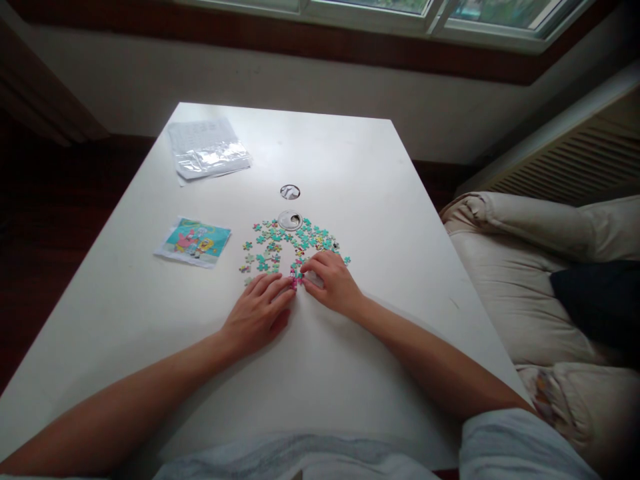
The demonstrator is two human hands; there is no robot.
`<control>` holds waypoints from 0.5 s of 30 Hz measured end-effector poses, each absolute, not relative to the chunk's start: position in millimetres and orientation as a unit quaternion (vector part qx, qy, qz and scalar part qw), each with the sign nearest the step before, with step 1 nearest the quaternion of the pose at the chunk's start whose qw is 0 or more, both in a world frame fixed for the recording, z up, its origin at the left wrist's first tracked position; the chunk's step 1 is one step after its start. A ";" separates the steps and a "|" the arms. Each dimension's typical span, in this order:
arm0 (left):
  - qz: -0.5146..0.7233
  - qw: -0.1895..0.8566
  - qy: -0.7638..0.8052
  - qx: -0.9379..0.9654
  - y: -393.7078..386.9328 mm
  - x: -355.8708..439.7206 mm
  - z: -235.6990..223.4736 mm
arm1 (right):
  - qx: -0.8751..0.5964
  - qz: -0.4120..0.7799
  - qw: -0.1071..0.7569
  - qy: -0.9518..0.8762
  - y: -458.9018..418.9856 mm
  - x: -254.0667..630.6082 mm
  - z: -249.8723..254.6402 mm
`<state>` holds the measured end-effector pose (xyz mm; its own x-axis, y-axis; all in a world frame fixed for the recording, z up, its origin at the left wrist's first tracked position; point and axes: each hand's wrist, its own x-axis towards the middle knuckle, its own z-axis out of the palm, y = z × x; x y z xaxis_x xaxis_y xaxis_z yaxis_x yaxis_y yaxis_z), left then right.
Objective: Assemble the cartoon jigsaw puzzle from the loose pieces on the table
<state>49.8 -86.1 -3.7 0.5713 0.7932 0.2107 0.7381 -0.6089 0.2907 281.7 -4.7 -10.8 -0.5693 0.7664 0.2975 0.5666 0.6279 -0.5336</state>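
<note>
Several small jigsaw puzzle pieces (263,262), mostly green with some yellow and pink, lie spread in an arc on the white table (360,387). My left hand (261,303) rests palm down at the near left of the pieces, fingers stretched out. Its fingertips reach a few pink puzzle pieces (293,275) lying between my two hands. On the other side of these, my right hand (330,280) is low over the table with bent fingers. Its thumb and index tips are apart, close to the pink pieces. Some green pieces are partly hidden behind its fingers.
A picture of cartoon characters (195,243) lies left of the pieces. Farther back is a clear plastic bag with papers (207,150). Two round table inserts (290,192) sit beyond the pieces. A beige sofa (540,293) stands at the right, below a window.
</note>
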 end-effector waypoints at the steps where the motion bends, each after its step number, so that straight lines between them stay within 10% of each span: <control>1: 0.163 0.088 0.434 0.882 -85.9 49.6 -3.8 | -0.386 0.186 0.252 -0.868 -5.7 282.1 -9.6; 15: 0.152 0.085 0.431 0.885 -86.3 49.3 -2.1 | -0.391 0.174 0.246 -0.869 -7.2 280.7 -10.4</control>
